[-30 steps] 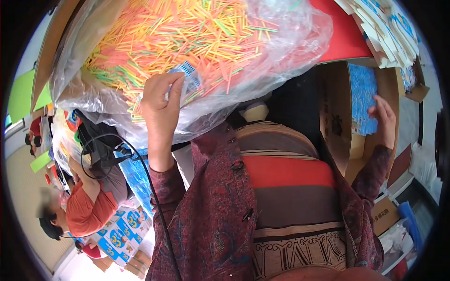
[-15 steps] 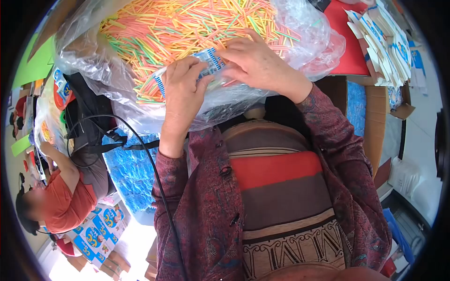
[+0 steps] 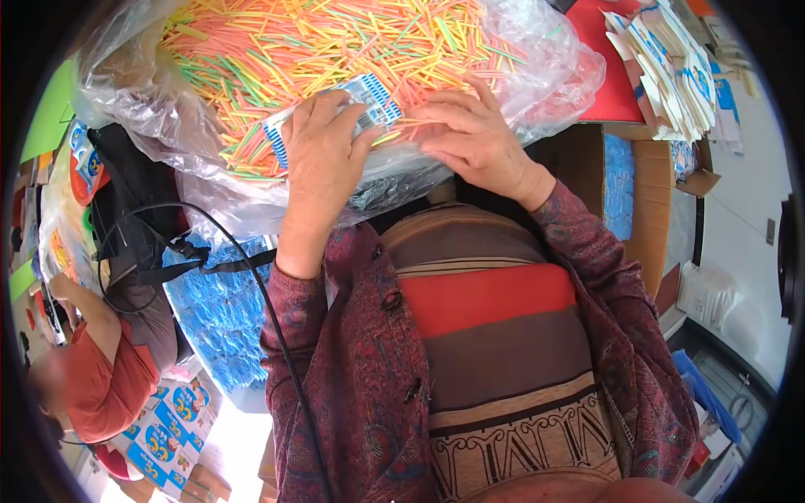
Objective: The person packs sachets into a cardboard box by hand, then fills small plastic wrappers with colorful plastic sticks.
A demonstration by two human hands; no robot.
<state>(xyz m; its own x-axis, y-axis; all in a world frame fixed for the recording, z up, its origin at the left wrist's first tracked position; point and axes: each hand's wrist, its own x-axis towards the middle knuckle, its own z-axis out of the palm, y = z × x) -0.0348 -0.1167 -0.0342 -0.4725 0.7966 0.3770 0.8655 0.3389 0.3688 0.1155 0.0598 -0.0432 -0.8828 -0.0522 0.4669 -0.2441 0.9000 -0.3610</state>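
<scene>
My left hand (image 3: 323,151) is closed on a small flat blue-and-white packet (image 3: 375,94), thumb and fingers over its middle. The packet's striped ends show on both sides of the hand. My right hand (image 3: 476,138) is just right of the packet, thumb and fingers curled around the ends of a few thin sticks (image 3: 411,123) that point toward it. Beneath both hands is a large heap of thin pink, yellow, orange and green sticks (image 3: 335,42), lying in a big clear plastic bag (image 3: 134,105). The right fingertips are partly hidden.
To the right are a red surface (image 3: 605,92) with stacked white-and-blue cartons (image 3: 667,71) and a cardboard box (image 3: 650,189). Many blue packets (image 3: 222,314) fill a bin at my left. A black cable (image 3: 277,310) crosses beside my left arm. A co-worker (image 3: 105,377) sits at far left.
My right hand has moved back from the packet, and sticks now show between its fingers and the packet. The left hand still holds the packet. The whole view has shifted slightly.
</scene>
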